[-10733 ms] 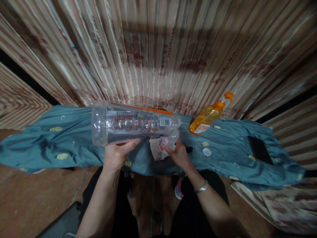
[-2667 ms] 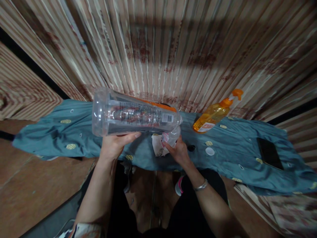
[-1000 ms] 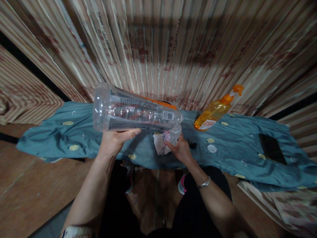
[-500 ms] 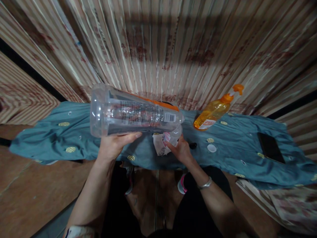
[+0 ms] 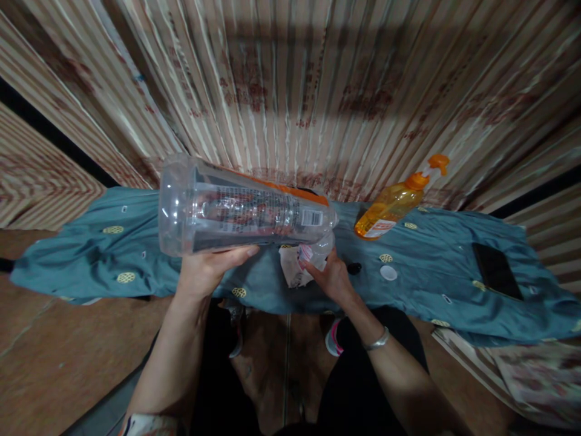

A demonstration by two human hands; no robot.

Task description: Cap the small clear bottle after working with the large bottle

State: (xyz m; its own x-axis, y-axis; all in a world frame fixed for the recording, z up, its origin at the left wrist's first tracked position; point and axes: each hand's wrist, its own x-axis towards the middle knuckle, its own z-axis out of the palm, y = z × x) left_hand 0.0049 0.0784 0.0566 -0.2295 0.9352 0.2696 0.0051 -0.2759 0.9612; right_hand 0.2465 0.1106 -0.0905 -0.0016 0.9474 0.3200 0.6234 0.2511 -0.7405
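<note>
My left hand (image 5: 206, 269) grips a large clear plastic bottle (image 5: 240, 209) with an orange label, held on its side above the table, its mouth pointing right. My right hand (image 5: 333, 278) is closed round a small clear bottle (image 5: 318, 247) with a pink-and-white label, standing on the teal cloth (image 5: 136, 248) just under the large bottle's mouth. The large bottle's neck meets the small bottle's top. A crumpled white paper (image 5: 290, 269) lies beside the small bottle.
An orange pump bottle (image 5: 394, 203) leans at the back right. A small black cap (image 5: 354, 266) and a white cap (image 5: 388, 272) lie right of my hand. A black phone (image 5: 497, 270) rests at the far right. A striped curtain hangs behind.
The large bottle's base has shifted slightly left and lower over the last second. Both hands keep the same hold; the small bottle stays where it was.
</note>
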